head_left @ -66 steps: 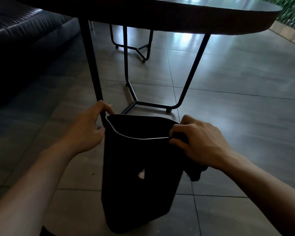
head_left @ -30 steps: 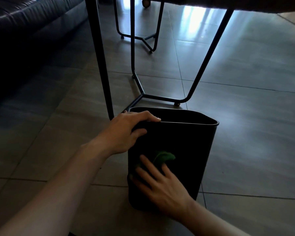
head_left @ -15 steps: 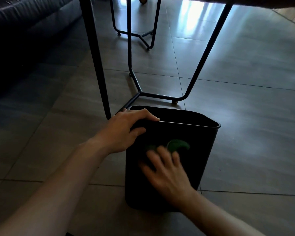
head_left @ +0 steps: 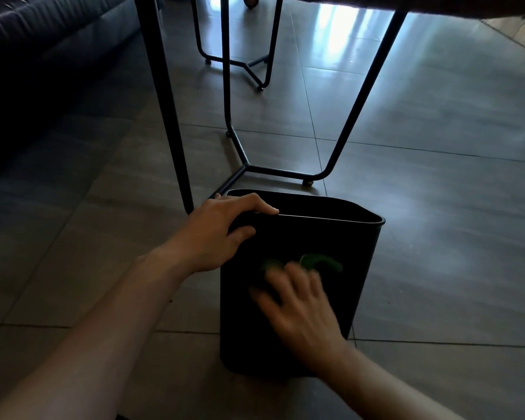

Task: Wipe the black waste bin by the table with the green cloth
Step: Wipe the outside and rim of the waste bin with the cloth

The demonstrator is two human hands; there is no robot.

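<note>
The black waste bin (head_left: 355,247) stands upright on the tiled floor, low in the middle of the head view. My left hand (head_left: 222,234) grips its near left rim, fingers curled over the edge. My right hand (head_left: 297,310) lies flat against the bin's near wall, blurred by motion, pressing the green cloth (head_left: 319,262) to it. Only the cloth's upper edge shows above my fingertips; the rest is hidden under the hand.
Black metal table legs (head_left: 167,116) and their floor frame (head_left: 273,171) stand just behind the bin, the tabletop's underside (head_left: 406,4) above. A dark sofa (head_left: 43,56) fills the upper left. Open tiled floor (head_left: 452,207) lies to the right.
The bin went from being held by both hands to standing on the floor. My right hand with the cloth has slid up the near wall; the left hand keeps its hold on the rim.
</note>
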